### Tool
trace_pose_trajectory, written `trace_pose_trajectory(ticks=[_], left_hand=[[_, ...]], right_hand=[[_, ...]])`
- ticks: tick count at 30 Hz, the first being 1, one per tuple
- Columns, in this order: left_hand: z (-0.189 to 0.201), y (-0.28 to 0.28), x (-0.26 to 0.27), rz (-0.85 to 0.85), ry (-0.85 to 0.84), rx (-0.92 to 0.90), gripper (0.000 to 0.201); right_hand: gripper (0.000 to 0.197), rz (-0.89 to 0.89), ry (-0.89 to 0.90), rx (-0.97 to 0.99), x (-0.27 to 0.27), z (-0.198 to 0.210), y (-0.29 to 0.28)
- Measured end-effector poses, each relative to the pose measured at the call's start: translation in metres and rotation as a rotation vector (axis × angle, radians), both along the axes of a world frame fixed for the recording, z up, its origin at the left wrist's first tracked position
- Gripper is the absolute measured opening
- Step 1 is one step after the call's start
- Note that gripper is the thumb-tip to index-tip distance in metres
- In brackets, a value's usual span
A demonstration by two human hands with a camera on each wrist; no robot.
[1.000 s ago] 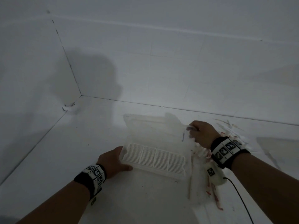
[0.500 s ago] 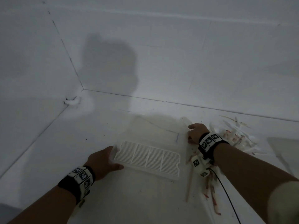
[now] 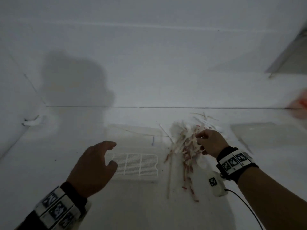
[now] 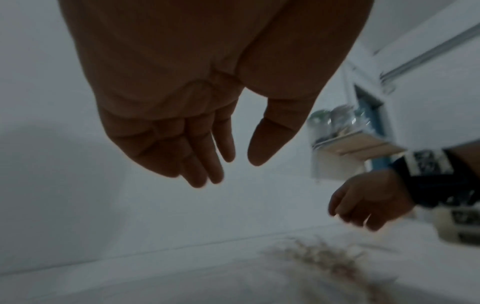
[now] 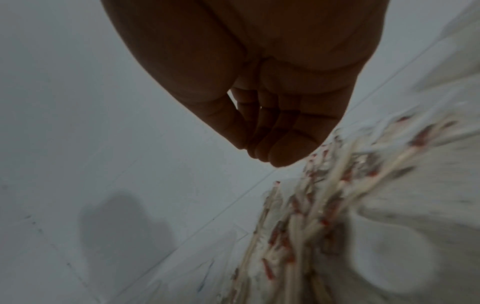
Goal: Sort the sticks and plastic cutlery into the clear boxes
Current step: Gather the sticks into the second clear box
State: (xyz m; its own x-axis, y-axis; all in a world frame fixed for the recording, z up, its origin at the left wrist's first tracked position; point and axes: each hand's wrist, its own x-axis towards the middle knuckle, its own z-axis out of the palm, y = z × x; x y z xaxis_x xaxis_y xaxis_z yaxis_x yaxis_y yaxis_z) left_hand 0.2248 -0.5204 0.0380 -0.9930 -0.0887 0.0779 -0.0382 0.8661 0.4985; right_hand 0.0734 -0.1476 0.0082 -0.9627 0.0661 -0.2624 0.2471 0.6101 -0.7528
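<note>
Item: clear box (image 3: pixel 132 138), lid off, white slotted grid (image 3: pixel 133 165) in near half, on white bench (image 3: pixel 49 163). Contents: one thin stick or so lying across far half; otherwise apparently unfilled.
Item: second clear container (image 3: pixel 265 133), far right; contents not discernible.
Item: mixed pile of sticks and plastic cutlery (image 3: pixel 184 146), red-tipped and pale pieces, just right of box, unsorted, some scattered toward near edge.
Left hand (image 3: pixel 93 166): raised over near-left corner of box, fingers (image 4: pixel 205 164) relaxed, slightly spread, holding nothing.
Right hand (image 3: pixel 211 143): over pile, fingers (image 5: pixel 267 148) bunched together; whether pinching a piece, cannot tell.
Progress, as judged: barely begun; nearly whole pile left to sort.
</note>
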Motion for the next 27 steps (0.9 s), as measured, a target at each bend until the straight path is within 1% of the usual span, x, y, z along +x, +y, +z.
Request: trace_pose_trajectory(ticks=[2,4,5,7,9,11,14,16,19,20,21,22,24,25,27], left_hand=[[0.004,0.035,-0.008,-0.139,-0.009,0.114,0.034],[-0.005,0.073,-0.018,-0.242,-0.064,0.138,0.020],[-0.013,0.092,-0.024,-0.285,-0.107,0.115,0.018],[-0.032,0.128,-0.037,-0.347,-0.206,0.047,0.022],[-0.050,0.160,-0.051,-0.380,-0.308,-0.020,0.026],[-0.060,0.188,-0.063,-0.365,-0.362,-0.062,0.027],[-0.067,0.222,-0.078,-0.319,-0.381,-0.117,0.028],[-0.075,0.241,-0.088,-0.281,-0.372,-0.145,0.031],[-0.088,0.260,-0.099,-0.183,-0.419,-0.205,0.058],[-0.092,0.264,-0.101,-0.155,-0.427,-0.230,0.060],[-0.095,0.267,-0.103,-0.128,-0.430,-0.239,0.055],[-0.096,0.269,-0.105,-0.113,-0.422,-0.241,0.045],[-0.098,0.270,-0.109,-0.093,-0.403,-0.237,0.023],[-0.098,0.269,-0.111,-0.083,-0.405,-0.220,0.020],[-0.098,0.265,-0.113,-0.065,-0.411,-0.163,0.024]], right_hand=[[0.006,-0.039,-0.013,0.018,0.021,-0.002,0.018],[0.007,-0.063,-0.051,0.042,0.039,-0.011,0.031],[0.008,-0.053,-0.083,0.059,0.046,-0.017,0.034],[0.010,0.025,-0.126,0.124,0.056,-0.032,0.033],[0.013,0.132,-0.086,0.284,0.056,-0.043,0.032],[0.015,0.170,-0.016,0.402,0.047,-0.046,0.035],[0.020,0.158,0.023,0.445,0.024,-0.046,0.045],[0.025,0.204,0.043,0.510,0.010,-0.049,0.053],[0.037,0.369,0.092,0.529,-0.004,-0.056,0.057],[0.043,0.446,0.108,0.527,-0.008,-0.060,0.057],[0.049,0.519,0.121,0.542,-0.012,-0.064,0.057],[0.052,0.581,0.129,0.580,-0.016,-0.068,0.058],[0.050,0.665,0.151,0.676,-0.024,-0.073,0.059],[0.046,0.685,0.169,0.708,-0.028,-0.075,0.059],[0.035,0.701,0.209,0.754,-0.033,-0.076,0.060]])
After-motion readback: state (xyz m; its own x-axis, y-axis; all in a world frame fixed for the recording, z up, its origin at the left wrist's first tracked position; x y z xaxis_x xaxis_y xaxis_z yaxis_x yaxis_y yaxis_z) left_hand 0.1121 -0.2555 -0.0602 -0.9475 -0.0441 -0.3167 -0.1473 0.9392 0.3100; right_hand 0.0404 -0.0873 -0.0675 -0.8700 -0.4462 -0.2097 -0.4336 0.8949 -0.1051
